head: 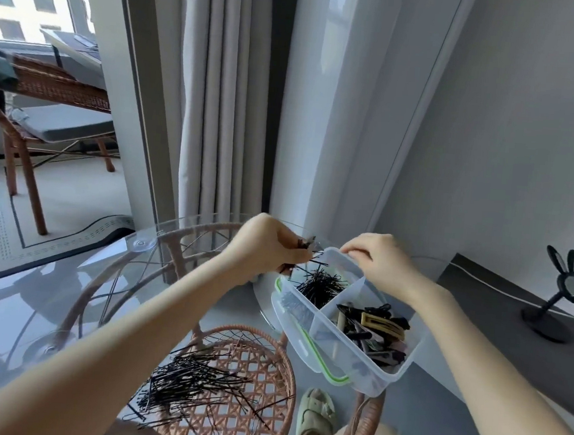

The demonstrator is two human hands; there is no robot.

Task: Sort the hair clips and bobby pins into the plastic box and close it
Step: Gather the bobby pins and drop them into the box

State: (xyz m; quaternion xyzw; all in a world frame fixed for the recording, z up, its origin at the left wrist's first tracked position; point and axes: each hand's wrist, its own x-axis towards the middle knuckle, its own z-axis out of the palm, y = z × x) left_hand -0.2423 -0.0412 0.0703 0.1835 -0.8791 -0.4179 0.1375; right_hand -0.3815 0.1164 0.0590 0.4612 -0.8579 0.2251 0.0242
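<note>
A clear plastic box (354,351) with a divider sits on the glass table, resting on its green-edged lid (330,371). Its far compartment holds black bobby pins (321,287); its near compartment holds several hair clips (373,330). My left hand (266,246) is shut on a bunch of bobby pins just above the box's far left corner. My right hand (374,262) grips the box's far rim. A loose pile of bobby pins (190,386) lies on the glass nearer to me, on the left.
The round glass table (67,286) has a rattan frame below it. A black rabbit-ear mirror (560,300) stands on a dark ledge at the right. A curtain (226,92) hangs behind the table. A sandal (316,413) shows through the glass.
</note>
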